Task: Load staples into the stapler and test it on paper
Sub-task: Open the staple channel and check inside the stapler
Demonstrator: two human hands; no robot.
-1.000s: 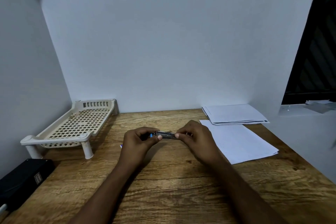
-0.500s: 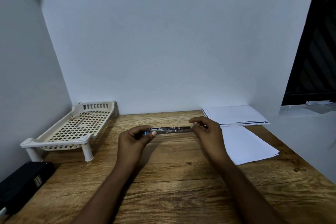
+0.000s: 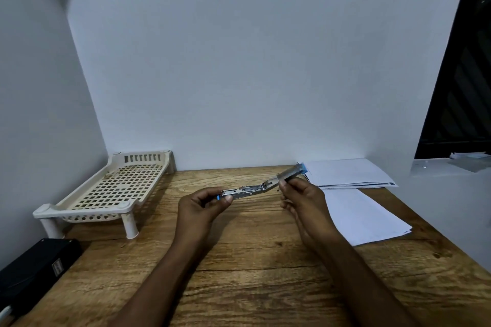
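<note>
We hold the small blue-tipped metal stapler (image 3: 261, 185) swung open left-to-right, left hand (image 3: 203, 206) pinching its near-left end, right hand (image 3: 305, 198) its raised far-right end.

L hand (image 3: 202, 206), R hand (image 3: 305, 200) — both pinching.

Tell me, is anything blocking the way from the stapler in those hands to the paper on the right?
Nothing visible does. The stapler, opened out, is held above the table by the left hand and the right hand. The paper lies flat right beside the right hand, with no object between them.
</note>
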